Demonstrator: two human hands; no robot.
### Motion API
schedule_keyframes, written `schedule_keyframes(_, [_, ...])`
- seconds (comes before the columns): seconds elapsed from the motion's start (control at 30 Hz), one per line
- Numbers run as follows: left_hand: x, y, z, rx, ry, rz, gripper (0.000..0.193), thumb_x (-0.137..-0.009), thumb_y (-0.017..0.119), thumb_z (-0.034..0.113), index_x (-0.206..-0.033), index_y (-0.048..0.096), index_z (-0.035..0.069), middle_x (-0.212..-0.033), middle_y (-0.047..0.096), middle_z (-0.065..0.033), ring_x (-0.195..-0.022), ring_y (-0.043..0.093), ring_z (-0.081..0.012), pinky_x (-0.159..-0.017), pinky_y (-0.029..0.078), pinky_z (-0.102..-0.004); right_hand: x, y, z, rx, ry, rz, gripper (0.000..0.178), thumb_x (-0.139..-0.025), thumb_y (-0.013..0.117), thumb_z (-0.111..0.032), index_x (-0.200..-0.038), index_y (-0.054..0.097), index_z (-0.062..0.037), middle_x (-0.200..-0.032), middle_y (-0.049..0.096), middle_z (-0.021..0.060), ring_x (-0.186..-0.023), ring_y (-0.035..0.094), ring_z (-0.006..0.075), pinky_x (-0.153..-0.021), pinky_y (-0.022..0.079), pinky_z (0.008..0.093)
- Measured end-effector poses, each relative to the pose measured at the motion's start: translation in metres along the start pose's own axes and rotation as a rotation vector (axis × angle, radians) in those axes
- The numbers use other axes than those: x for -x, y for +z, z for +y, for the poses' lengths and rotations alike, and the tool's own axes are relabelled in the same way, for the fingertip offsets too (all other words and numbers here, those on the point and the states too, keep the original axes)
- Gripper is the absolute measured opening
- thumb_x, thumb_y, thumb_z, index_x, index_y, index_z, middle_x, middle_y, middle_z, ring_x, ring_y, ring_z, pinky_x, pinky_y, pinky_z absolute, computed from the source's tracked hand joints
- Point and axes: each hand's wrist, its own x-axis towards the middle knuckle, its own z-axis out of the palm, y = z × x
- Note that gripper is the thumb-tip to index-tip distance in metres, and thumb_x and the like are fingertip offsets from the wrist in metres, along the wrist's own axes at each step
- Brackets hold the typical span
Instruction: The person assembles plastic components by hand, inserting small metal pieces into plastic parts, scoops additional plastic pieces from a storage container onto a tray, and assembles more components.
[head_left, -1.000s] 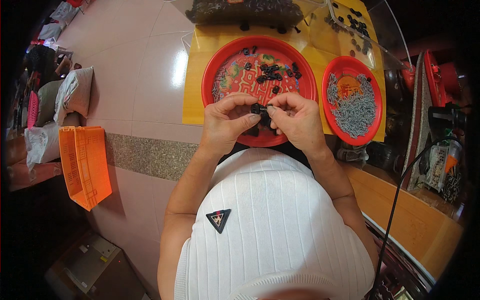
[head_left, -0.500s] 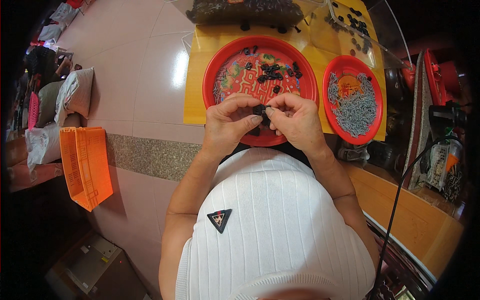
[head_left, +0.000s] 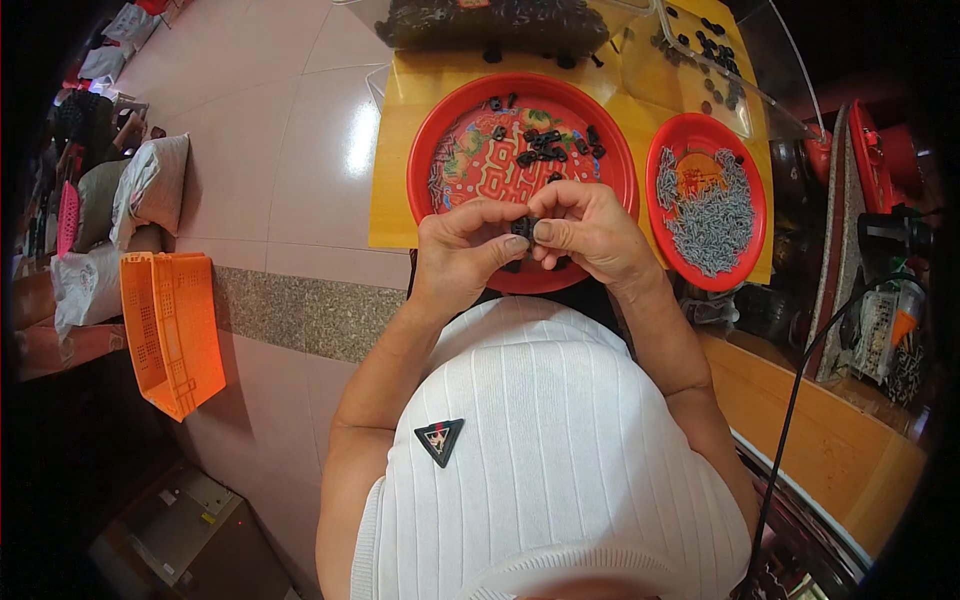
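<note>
Small workshop: screw-filled plate (head_left: 707,200), crate (head_left: 170,325)

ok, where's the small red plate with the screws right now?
In the head view, the small red plate sits on the yellow board at the person's right, beside the large red plate and beyond the right hand.

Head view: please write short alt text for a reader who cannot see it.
Both hands, left and right, pinch a small black part over a big red plate with more black parts. A smaller red plate of grey screws sits to the right, both on a yellow table.
</note>
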Motion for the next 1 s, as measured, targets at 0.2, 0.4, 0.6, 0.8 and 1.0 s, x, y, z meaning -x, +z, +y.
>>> schedule_keyframes(0.2, [-0.001, 0.0, -0.001, -0.035, 0.06, -0.02, 0.024, -0.073, 0.059, -0.011, -0.096, 0.058, -0.007, -0.087, 0.058, -0.0104, -0.075, 0.061, -0.0162, -0.068, 0.052, -0.0243, -0.003, -0.001, 0.005, -0.106, -0.021, -0.068, 0.022, -0.076, 0.066, -0.009, -0.09, 0.052, -0.0004, -0.074, 0.056, 0.0034, -0.06, 0.057, 0.0094, -0.052, 0.049, 0.0201])
schedule_keyframes(0.4, [0.002, 0.004, -0.004, -0.068, 0.064, 0.017, 0.023, -0.072, 0.062, -0.007, -0.095, 0.059, -0.005, -0.085, 0.058, -0.009, -0.071, 0.059, -0.0131, -0.064, 0.051, -0.0225, -0.002, 0.002, -0.004, 0.001, -0.02, -0.115, 0.019, -0.078, 0.064, -0.01, -0.089, 0.052, -0.0001, -0.075, 0.056, 0.0035, -0.062, 0.057, 0.0099, -0.054, 0.051, 0.0207])
schedule_keyframes(0.6, [0.0, 0.005, 0.001, -0.259, 0.187, -0.017, 0.023, -0.071, 0.062, -0.008, -0.094, 0.058, -0.006, -0.085, 0.058, -0.01, -0.077, 0.058, -0.0145, -0.068, 0.051, -0.0236, -0.001, -0.001, -0.007, 0.019, -0.003, -0.117, 0.016, -0.079, 0.062, -0.009, -0.088, 0.053, 0.0001, -0.076, 0.057, 0.0042, -0.063, 0.058, 0.0101, -0.056, 0.051, 0.0208])
schedule_keyframes(0.8, [0.001, 0.006, -0.002, -0.321, 0.203, -0.047, 0.022, -0.072, 0.062, -0.007, -0.093, 0.058, -0.006, -0.086, 0.058, -0.0101, -0.078, 0.058, -0.0139, -0.068, 0.05, -0.0236, -0.001, -0.003, 0.002, 0.011, -0.02, -0.123, 0.013, -0.079, 0.06, -0.007, -0.088, 0.053, 0.0003, -0.075, 0.057, 0.005, -0.062, 0.058, 0.01, -0.055, 0.051, 0.0207])
schedule_keyframes(1.0, [0.001, 0.002, -0.014, -0.274, 0.017, 0.022, 0.024, -0.076, 0.06, -0.005, -0.1, 0.056, -0.005, -0.086, 0.058, -0.0073, -0.077, 0.056, -0.011, -0.069, 0.048, -0.0224, -0.002, 0.001, 0.0, 0.219, -0.008, -0.018, 0.011, -0.081, 0.057, -0.008, -0.085, 0.051, 0.0004, -0.071, 0.057, 0.0054, -0.06, 0.057, 0.0102, -0.052, 0.05, 0.0208])
